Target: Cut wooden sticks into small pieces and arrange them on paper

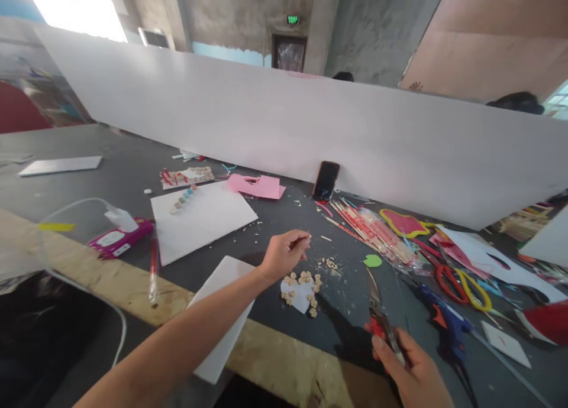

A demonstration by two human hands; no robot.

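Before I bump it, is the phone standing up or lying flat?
Standing up: the phone has its lower edge on the dark table, screen facing you, white panel behind it.

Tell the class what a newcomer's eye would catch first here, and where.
Probably the right hand, gripping a red-handled tool at lower right. Next, near the centre, the left hand by a white piece edged with beige clusters; behind, a dark phone near the long white partition.

Window (75, 9): blown out white, upper left
White panel (266, 112): pale, soft sheen toward left
Tabletop (126, 159): mid-dim, dark shadow near front edge
Sign (292, 19): green glow
Outer edges: wide-angle stretch, smeary detail
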